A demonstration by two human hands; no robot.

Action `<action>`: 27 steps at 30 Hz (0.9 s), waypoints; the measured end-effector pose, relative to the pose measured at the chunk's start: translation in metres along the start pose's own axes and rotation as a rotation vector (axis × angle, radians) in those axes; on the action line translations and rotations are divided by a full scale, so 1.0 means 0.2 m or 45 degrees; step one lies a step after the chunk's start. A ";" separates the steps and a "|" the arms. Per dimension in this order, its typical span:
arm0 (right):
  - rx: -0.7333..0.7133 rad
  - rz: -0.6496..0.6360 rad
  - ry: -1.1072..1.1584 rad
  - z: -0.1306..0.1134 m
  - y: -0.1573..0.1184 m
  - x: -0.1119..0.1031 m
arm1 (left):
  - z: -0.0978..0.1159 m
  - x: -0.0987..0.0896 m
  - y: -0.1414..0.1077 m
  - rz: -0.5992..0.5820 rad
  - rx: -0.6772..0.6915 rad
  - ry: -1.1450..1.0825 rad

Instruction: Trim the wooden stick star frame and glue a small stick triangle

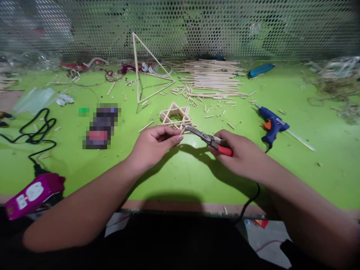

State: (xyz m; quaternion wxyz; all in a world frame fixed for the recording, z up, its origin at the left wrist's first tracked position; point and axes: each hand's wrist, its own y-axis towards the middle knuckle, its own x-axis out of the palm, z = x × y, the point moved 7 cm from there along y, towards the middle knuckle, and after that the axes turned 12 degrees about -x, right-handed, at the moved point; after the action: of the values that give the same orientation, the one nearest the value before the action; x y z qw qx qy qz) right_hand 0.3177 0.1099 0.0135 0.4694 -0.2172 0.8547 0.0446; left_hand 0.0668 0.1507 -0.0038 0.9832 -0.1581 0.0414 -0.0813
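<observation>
Between the thumb and fingers of my left hand (160, 144) is a short thin wooden stick (182, 131). My right hand (234, 150) is wrapped round red-handled pliers (206, 137), whose jaws reach to the stick beside my left fingertips. Just beyond the fingertips a star-shaped frame of stacked wooden sticks (176, 115) rests on the green table (180, 180). Whether the jaws touch the star frame cannot be made out.
A large stick frame (136, 67) stands behind the star. Many sticks (213, 77) lie at the back, before a perforated metal screen (219, 30). A blue glue gun (272, 123) lies right; a pixelated object (101, 125), black cable (42, 140) and magenta power strip (35, 195) lie left.
</observation>
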 end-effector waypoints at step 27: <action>-0.030 0.064 -0.057 -0.01 0.01 0.00 | 0.01 0.00 -0.01 -0.002 -0.002 -0.039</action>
State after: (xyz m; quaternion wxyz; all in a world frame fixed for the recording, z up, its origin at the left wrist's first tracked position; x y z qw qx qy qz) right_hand 0.3153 0.1112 0.0154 0.4845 -0.2000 0.8486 0.0713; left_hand 0.0667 0.1493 -0.0013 0.9835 -0.1602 0.0262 -0.0797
